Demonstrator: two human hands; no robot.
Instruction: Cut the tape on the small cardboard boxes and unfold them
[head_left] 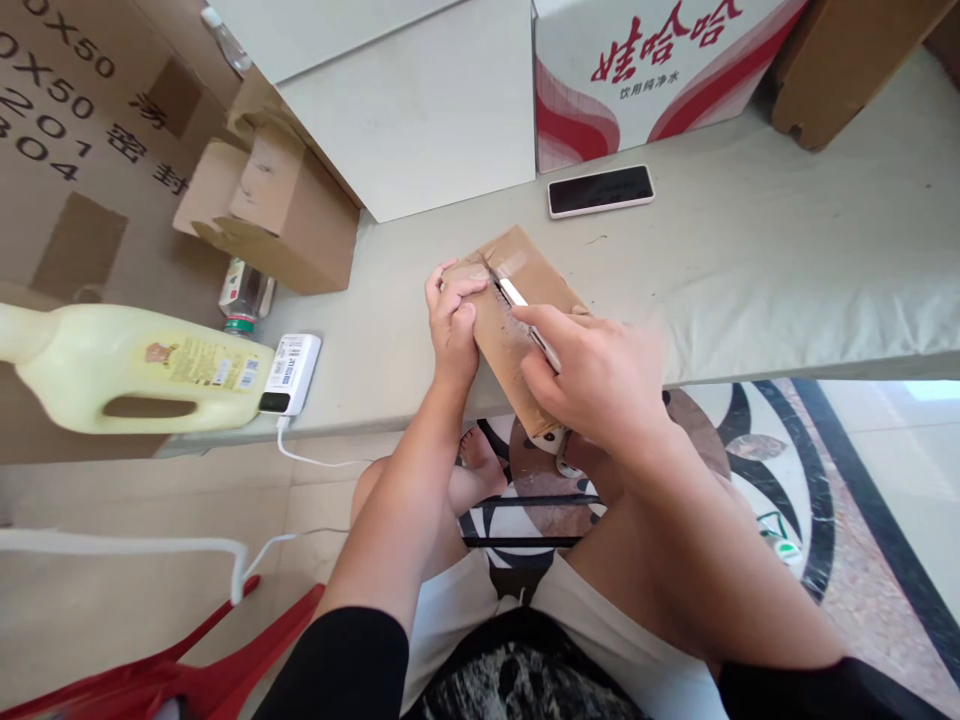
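A small brown cardboard box (501,345) lies tilted at the front edge of the cloth-covered table, its near corner sticking out past the edge. My left hand (454,318) grips its left side, thumb and fingers bent over the upper face. In my right hand (592,375) is a slim white utility knife (513,292), held with the index finger stretched along it. The knife's tip meets the taped seam of the box, where a dark slit shows near the far end. My right palm hides the rear of the knife and part of the box.
Behind the box lies a phone (601,191) before a red and white carton (660,80). To the left are a yellow jug (142,365), a white power bank (291,374) with a cable, a plastic bottle (241,295) and an open cardboard box (300,215).
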